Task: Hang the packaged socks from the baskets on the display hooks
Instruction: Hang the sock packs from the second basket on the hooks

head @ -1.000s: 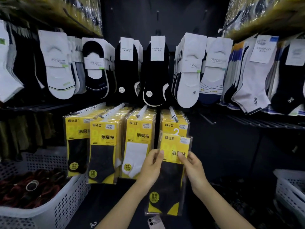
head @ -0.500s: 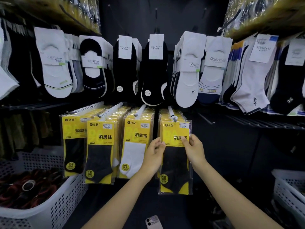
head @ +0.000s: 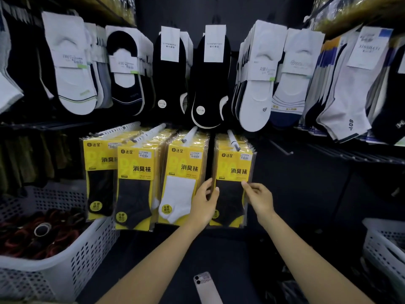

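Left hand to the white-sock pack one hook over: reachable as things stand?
Probably yes. The left hand grips the left edge of the dark-sock pack, directly beside the white-sock pack, which hangs frontmost on its hook with nothing in front of it.

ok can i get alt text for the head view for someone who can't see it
The left hand and right hand hold the side edges of a yellow sock pack hanging at the front of the rightmost hook, beside three more rows of packs. Carded socks hang above; a white basket sits lower left.
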